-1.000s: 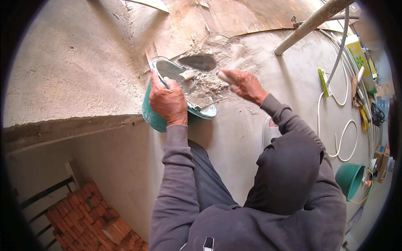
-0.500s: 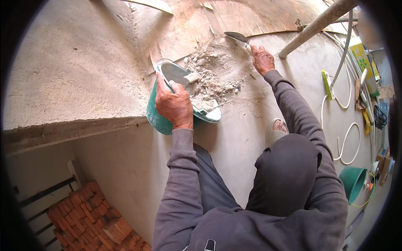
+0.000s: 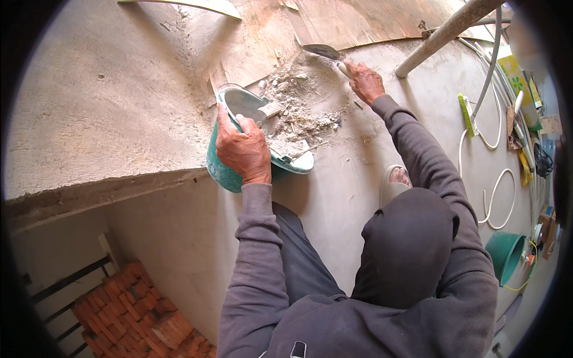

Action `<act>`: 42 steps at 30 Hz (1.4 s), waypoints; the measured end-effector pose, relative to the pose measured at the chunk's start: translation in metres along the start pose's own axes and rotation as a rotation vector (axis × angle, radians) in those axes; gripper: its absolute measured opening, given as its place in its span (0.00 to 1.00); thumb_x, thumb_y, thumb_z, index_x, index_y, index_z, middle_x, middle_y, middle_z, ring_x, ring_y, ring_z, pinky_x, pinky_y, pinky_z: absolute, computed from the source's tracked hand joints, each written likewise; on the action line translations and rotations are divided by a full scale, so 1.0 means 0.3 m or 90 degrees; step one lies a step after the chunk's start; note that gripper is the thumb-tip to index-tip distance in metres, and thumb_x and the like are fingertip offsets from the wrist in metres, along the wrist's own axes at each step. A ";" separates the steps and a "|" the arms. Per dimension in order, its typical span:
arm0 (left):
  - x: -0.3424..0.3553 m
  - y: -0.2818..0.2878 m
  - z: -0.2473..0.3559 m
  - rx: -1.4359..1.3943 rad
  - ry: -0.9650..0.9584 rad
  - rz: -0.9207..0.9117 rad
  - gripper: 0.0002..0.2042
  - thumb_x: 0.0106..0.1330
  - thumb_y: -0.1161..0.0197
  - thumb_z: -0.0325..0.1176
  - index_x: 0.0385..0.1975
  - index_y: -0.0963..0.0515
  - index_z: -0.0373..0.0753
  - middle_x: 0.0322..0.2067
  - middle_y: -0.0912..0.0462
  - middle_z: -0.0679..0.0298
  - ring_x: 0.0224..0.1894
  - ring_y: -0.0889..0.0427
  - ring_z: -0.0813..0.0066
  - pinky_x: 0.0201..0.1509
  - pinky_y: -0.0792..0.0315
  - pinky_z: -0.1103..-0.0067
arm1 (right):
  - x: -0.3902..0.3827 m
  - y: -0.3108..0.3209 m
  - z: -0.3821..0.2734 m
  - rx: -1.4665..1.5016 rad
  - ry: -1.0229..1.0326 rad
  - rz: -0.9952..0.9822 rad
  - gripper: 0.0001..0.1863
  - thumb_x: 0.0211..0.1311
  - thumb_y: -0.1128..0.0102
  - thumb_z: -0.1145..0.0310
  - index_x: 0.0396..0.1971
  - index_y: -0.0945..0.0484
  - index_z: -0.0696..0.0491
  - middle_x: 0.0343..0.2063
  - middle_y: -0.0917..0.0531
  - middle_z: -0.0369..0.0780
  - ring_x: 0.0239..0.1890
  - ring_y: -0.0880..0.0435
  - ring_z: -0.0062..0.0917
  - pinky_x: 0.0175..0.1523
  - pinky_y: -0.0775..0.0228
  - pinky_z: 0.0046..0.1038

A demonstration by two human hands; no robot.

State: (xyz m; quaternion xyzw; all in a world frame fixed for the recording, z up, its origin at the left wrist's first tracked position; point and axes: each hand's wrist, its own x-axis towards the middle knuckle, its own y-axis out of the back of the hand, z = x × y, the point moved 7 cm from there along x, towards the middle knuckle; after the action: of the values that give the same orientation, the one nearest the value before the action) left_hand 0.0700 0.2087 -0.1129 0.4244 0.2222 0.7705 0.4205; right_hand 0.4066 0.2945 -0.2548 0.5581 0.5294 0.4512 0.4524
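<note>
Two bare hands are at work, well apart from each other. The left hand (image 3: 243, 149), toward ten o'clock from the centre of the view, is clamped on the rim of one tilted bucket (image 3: 222, 172). The right hand (image 3: 365, 82), at one o'clock, has its fingers closed round the pale handle of one trowel (image 3: 322, 51). The trowel's dark, leaf-shaped metal blade points toward eleven o'clock, beyond the rubble.

One rubble heap (image 3: 304, 101) lies near twelve o'clock, between the hands: grey, crumbly and dusty, its bits too many to count. One larger pale, blocky chunk (image 3: 271, 109) sits at the bucket's mouth.

Two green buckets are in view, both plastic-looking and round. The tilted one leans over with its mouth facing roughly one o'clock, against the heap; pale grit lies inside, and one thin stick (image 3: 310, 150) rests at its lower rim. The second bucket (image 3: 500, 255) lies on its side near four o'clock, its inside too small to make out.

One foot in a pale sandal (image 3: 391, 190) rests at three o'clock on smooth grey concrete. One round, rough pole (image 3: 447, 39) slants between one and two o'clock. Beyond two o'clock is one brush (image 3: 465, 113) with yellow-green bristles. Toward half past seven lie stacked red bricks (image 3: 134, 313), rectangular and uncounted.
</note>
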 end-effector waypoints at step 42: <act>0.004 0.020 -0.007 0.002 0.014 0.006 0.22 0.61 0.44 0.29 0.56 0.25 0.30 0.44 0.16 0.45 0.42 0.16 0.48 0.47 0.23 0.63 | -0.328 0.129 -0.278 0.603 0.019 -0.351 0.30 0.49 0.44 0.70 0.58 0.22 0.53 0.28 0.14 0.47 0.20 0.20 0.22 0.25 0.24 0.25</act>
State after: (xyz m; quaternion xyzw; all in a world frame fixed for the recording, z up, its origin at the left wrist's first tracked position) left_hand 0.0653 0.2064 -0.1093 0.4178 0.2262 0.7764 0.4140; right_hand 0.3284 0.1973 -0.2039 0.5349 0.8077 0.0358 0.2454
